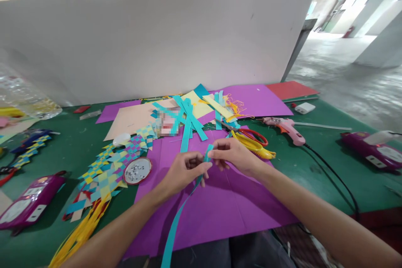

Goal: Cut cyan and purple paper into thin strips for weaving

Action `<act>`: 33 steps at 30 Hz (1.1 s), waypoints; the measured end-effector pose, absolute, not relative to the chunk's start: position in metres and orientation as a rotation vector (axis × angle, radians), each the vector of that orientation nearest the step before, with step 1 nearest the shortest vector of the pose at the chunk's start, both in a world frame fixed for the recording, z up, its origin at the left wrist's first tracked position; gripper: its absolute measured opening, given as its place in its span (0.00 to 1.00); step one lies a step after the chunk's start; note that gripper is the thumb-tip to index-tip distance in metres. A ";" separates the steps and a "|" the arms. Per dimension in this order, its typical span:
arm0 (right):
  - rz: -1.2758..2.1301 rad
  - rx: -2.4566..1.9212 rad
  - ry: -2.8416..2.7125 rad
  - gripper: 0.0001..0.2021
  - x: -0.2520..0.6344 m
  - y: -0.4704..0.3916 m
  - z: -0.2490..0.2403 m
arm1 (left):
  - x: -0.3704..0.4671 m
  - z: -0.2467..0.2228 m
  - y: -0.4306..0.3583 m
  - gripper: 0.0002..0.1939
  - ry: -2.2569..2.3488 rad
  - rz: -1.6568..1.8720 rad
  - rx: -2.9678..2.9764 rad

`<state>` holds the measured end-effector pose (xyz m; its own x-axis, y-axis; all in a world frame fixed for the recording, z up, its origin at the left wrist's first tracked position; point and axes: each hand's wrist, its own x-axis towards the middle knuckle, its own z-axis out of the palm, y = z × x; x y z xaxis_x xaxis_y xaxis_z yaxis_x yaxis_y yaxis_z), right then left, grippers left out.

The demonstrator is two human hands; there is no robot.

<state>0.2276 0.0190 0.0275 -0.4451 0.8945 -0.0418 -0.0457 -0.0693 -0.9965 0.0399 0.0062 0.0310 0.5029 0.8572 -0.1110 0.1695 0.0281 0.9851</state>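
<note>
A long teal paper strip (176, 220) runs from between my hands down past the near edge of a purple sheet (220, 209). My left hand (190, 169) pinches the strip close to its upper end. The fingertips of my right hand (230, 155) are closed on the strip's top end, just right of my left hand. Both hands are above the purple sheet. Beyond them several loose teal strips (188, 123) lie crossed in a pile. Left of my left hand sits a round dish (138, 171) of small black and white pieces, beside woven paper pieces (108, 178).
Right of the sheet lie red-handled scissors (256, 136), yellow-handled scissors (256, 147) and a pink glue gun (287, 130) with its cord. Purple power sockets stand at left (33, 201) and right (373, 150). A white panel (157, 42) rises behind the green table (326, 163).
</note>
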 end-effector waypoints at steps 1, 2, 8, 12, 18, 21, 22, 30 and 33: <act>1.652 -0.916 -1.429 0.13 0.227 0.019 0.027 | 0.040 0.031 0.006 0.12 0.961 0.703 1.465; 1.694 -0.874 -1.397 0.12 0.227 0.019 0.027 | 0.041 0.031 0.006 0.12 0.977 0.724 1.458; 1.784 -0.824 -1.275 0.10 0.227 0.019 0.029 | 0.039 0.025 0.003 0.17 0.908 0.605 1.401; 1.661 -0.880 -1.322 0.14 0.226 0.017 0.028 | 0.040 0.023 0.003 0.19 0.827 0.575 1.348; 1.634 -0.809 -1.293 0.12 0.226 0.018 0.026 | 0.045 0.031 0.002 0.20 0.860 0.685 1.275; 1.784 -0.702 -1.300 0.10 0.227 0.019 0.027 | 0.043 0.033 0.001 0.19 0.840 0.660 1.210; 1.810 -0.679 -1.307 0.10 0.227 0.019 0.027 | 0.042 0.033 0.001 0.19 0.825 0.633 1.204; 1.691 -0.750 -1.311 0.11 0.224 0.018 0.024 | 0.042 0.027 0.002 0.19 0.719 0.525 1.168; 1.658 -0.775 -1.286 0.13 0.220 0.016 0.022 | 0.044 0.027 0.001 0.19 0.712 0.531 1.164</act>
